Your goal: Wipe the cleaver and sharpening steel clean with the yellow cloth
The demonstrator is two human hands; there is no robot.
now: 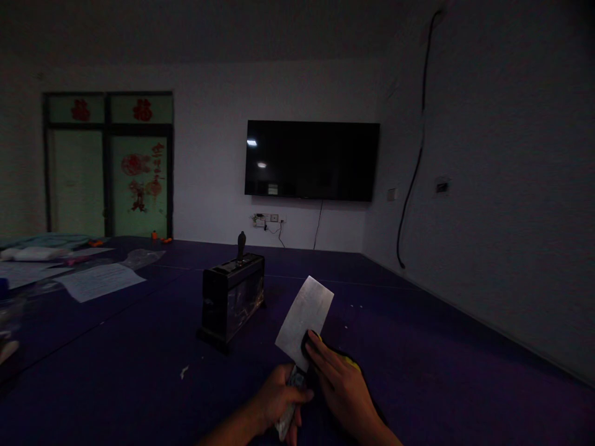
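Note:
My left hand (279,396) is closed round the handle of a cleaver (304,322), whose wide steel blade points up and away over the purple table (418,378). My right hand (339,387) presses a yellow and black sponge (346,362) against the lower edge of the blade, fingers curled over it. A dark knife block (231,297) stands just beyond, to the left of the blade, with one knife handle (241,246) sticking out of its top.
Papers (100,280) and clear plastic bags lie at the far left of the table with small orange items. A black television (311,160) hangs on the back wall. A wall runs along the right side. The room is dim.

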